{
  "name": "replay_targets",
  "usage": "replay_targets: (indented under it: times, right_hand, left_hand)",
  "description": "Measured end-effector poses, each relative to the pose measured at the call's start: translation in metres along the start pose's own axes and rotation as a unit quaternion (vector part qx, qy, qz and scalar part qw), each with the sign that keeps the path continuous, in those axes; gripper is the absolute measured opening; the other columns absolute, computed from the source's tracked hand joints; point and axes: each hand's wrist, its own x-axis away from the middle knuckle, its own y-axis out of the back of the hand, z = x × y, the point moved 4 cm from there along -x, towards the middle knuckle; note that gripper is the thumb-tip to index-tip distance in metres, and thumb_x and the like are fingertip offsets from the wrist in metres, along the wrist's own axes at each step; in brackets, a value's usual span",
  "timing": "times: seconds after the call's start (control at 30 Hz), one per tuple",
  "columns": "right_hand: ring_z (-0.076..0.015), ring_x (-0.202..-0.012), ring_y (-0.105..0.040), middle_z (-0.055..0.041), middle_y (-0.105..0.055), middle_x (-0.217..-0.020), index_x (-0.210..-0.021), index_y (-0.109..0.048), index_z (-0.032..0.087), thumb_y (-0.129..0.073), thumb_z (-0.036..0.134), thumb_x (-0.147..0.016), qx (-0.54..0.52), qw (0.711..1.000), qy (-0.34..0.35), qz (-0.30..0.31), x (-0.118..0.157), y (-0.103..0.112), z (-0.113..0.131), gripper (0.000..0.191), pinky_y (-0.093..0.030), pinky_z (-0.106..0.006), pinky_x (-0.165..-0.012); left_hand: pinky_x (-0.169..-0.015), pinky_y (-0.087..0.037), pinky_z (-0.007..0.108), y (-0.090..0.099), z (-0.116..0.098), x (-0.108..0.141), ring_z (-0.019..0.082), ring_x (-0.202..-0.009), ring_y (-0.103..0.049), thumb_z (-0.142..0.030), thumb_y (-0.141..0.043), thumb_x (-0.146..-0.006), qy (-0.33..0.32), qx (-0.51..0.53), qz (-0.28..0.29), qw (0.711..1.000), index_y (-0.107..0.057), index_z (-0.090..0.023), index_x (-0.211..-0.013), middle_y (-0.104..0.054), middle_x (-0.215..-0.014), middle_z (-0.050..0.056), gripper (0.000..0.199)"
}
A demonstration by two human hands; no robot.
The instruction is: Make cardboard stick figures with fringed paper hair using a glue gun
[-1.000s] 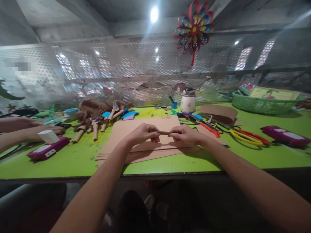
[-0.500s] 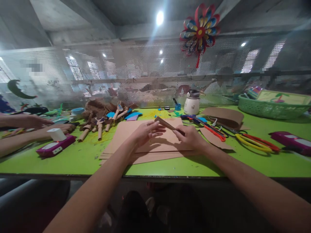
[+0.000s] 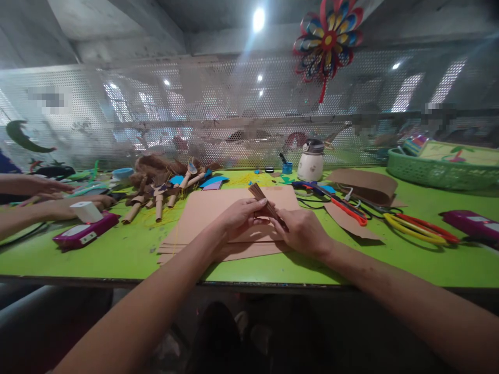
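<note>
A narrow bundle of pleated brown paper (image 3: 260, 195) is held at a slant above the stacked sheets, its upper end fanned slightly into ridges. My left hand (image 3: 244, 217) pinches it near the middle, thumb on top. Lower down, my right hand (image 3: 300, 227) is closed around the other end, which its fingers partly hide. Beneath both hands lies a stack of brown paper sheets (image 3: 206, 208), its front edges unevenly layered.
Left: a co-worker's hands (image 3: 91, 202), a purple power strip (image 3: 86, 231) with a white plug, several paper-tube figures (image 3: 159, 202). Right: a hot glue gun (image 3: 307, 185), red-handled scissors (image 3: 351, 210), yellow-and-orange scissors (image 3: 417, 229), a green basket (image 3: 436, 171). Behind: a white bottle (image 3: 311, 163).
My left fingers, apart before, have closed on the pleated paper. The paper now tilts more steeply, and my right hand has come slightly lower and closer to my left.
</note>
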Motion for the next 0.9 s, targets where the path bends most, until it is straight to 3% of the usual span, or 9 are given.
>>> replay_targets:
  times: [0.23, 0.37, 0.5, 0.6, 0.7, 0.8, 0.9]
  right_hand:
    - [-0.0222, -0.063, -0.06, -0.0129, -0.069, -0.075, -0.102, -0.062, 0.01, -0.047, 0.056, -0.084, -0.04, 0.999, 0.016, 0.013, 0.001, 0.002, 0.007, 0.052, -0.031, -0.03, -0.058]
    - [-0.0145, -0.052, -0.052, -0.0046, -0.062, -0.059, -0.078, -0.064, 0.015, -0.047, 0.053, -0.085, -0.131, 0.991, -0.013, -0.02, 0.0, 0.011, 0.003, 0.042, -0.032, -0.027, -0.055]
    - [-0.0106, -0.047, -0.043, 0.0004, -0.048, -0.049, -0.056, -0.052, 0.018, -0.043, 0.049, -0.089, -0.205, 0.969, -0.106, -0.09, -0.002, 0.019, -0.013, 0.045, -0.031, -0.026, -0.052]
    - [-0.0112, -0.048, -0.042, 0.0011, -0.046, -0.049, -0.057, -0.05, 0.019, -0.043, 0.051, -0.087, -0.279, 0.937, -0.176, -0.113, -0.005, 0.019, -0.028, 0.045, -0.033, -0.026, -0.052]
    - [-0.0108, -0.047, -0.043, 0.0007, -0.053, -0.055, -0.072, -0.057, 0.017, -0.046, 0.056, -0.085, -0.432, 0.875, -0.209, -0.065, -0.008, 0.012, -0.037, 0.042, -0.036, -0.026, -0.051]
    - [-0.0099, -0.045, -0.043, 0.0001, -0.056, -0.058, -0.084, -0.059, 0.016, -0.043, 0.057, -0.086, -0.569, 0.798, -0.199, -0.006, -0.009, 0.006, -0.036, 0.044, -0.037, -0.025, -0.049]
    - [-0.0096, -0.046, -0.045, -0.0009, -0.056, -0.058, -0.072, -0.058, 0.015, -0.045, 0.053, -0.087, -0.62, 0.766, -0.17, 0.032, -0.009, 0.004, -0.032, 0.043, -0.037, -0.025, -0.048]
  left_hand:
    - [-0.081, -0.045, 0.033, -0.003, 0.002, 0.002, 0.015, -0.078, -0.059, -0.029, -0.061, -0.08, 0.005, 0.009, 0.001, 1.0, -0.065, -0.009, -0.086, -0.065, -0.083, 0.008, 0.021]
    - [-0.082, -0.044, 0.033, -0.006, 0.002, 0.003, 0.015, -0.079, -0.059, -0.028, -0.058, -0.082, 0.015, -0.003, 0.031, 0.999, -0.065, -0.008, -0.082, -0.065, -0.083, 0.008, 0.022]
    - [-0.087, -0.043, 0.036, -0.013, 0.0, 0.008, 0.019, -0.086, -0.06, -0.03, -0.057, -0.083, 0.037, -0.031, 0.091, 0.995, -0.066, -0.008, -0.085, -0.066, -0.093, 0.013, 0.024]
    - [-0.087, -0.044, 0.039, -0.018, 0.003, 0.014, 0.02, -0.086, -0.062, -0.032, -0.055, -0.085, 0.089, -0.037, 0.141, 0.985, -0.065, -0.009, -0.087, -0.067, -0.092, 0.014, 0.025]
    - [-0.083, -0.046, 0.039, -0.021, 0.005, 0.018, 0.02, -0.082, -0.064, -0.03, -0.057, -0.084, 0.124, -0.025, 0.159, 0.979, -0.064, -0.011, -0.088, -0.069, -0.086, 0.011, 0.02]
    - [-0.079, -0.047, 0.036, -0.025, 0.007, 0.02, 0.019, -0.079, -0.064, -0.029, -0.057, -0.084, 0.135, -0.035, 0.175, 0.975, -0.064, -0.011, -0.089, -0.069, -0.085, 0.011, 0.02]
    - [-0.077, -0.047, 0.034, -0.028, 0.008, 0.021, 0.018, -0.079, -0.064, -0.028, -0.058, -0.084, 0.126, -0.033, 0.179, 0.975, -0.065, -0.012, -0.091, -0.068, -0.085, 0.009, 0.019]
